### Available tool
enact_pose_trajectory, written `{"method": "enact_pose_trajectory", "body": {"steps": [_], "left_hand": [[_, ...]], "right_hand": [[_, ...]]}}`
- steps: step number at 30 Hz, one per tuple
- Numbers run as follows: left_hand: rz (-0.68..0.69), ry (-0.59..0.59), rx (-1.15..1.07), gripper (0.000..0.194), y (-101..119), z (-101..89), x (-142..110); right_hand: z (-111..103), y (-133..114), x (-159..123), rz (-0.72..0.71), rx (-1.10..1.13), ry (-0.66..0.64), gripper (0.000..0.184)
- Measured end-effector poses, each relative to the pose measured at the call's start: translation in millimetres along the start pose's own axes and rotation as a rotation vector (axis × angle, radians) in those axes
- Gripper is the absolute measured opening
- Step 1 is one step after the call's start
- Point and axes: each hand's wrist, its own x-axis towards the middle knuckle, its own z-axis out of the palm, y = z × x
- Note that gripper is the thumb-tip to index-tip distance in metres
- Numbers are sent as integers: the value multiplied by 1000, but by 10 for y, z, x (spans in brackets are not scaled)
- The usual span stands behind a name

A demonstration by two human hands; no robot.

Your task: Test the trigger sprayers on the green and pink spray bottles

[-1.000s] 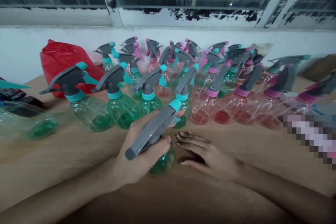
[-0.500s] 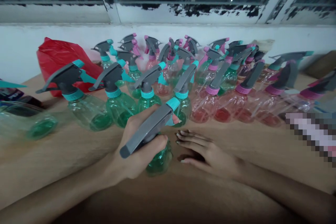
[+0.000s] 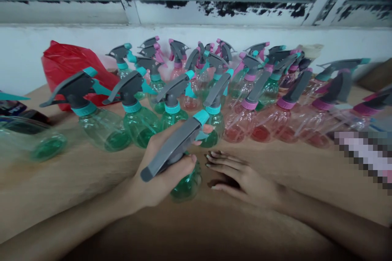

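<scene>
My left hand [image 3: 162,171] is wrapped round the neck of a green spray bottle [image 3: 186,183] with a grey sprayer head and a turquoise nozzle. Its fingers reach forward near the trigger, under the nozzle. The bottle is upright at the front of the table; whether its base touches the wood I cannot tell. To the right of it, my right hand [image 3: 241,173] lies palm down on the tabletop with its fingers stretched out, holding nothing. Just beyond my hands stands a row of similar bottles, among them a green one [image 3: 142,126] and a pink one [image 3: 239,124].
More green and pink spray bottles crowd behind the front row. A red plastic bag [image 3: 73,61] stands at the back left. A dark-labelled bottle [image 3: 14,108] is at the left edge, beside a clear green bottle [image 3: 49,142]. A white wall [image 3: 24,49] closes the back.
My left index fingers show extended further past the trigger, by the nozzle. The view has shifted very slightly. My right hand stays where it was.
</scene>
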Motion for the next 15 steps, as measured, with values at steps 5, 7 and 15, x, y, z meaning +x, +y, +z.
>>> {"method": "enact_pose_trajectory", "body": {"steps": [5,7,15], "left_hand": [[-7,26,-56,34,28,31,-30],[17,53,-25,28,21,41,-25],[-24,46,-55,37,33,55,4]], "right_hand": [[-4,4,-1,1,-12,-17,51],[-7,4,-1,1,-13,-23,51],[-7,-5,-1,4,3,-12,51]]}}
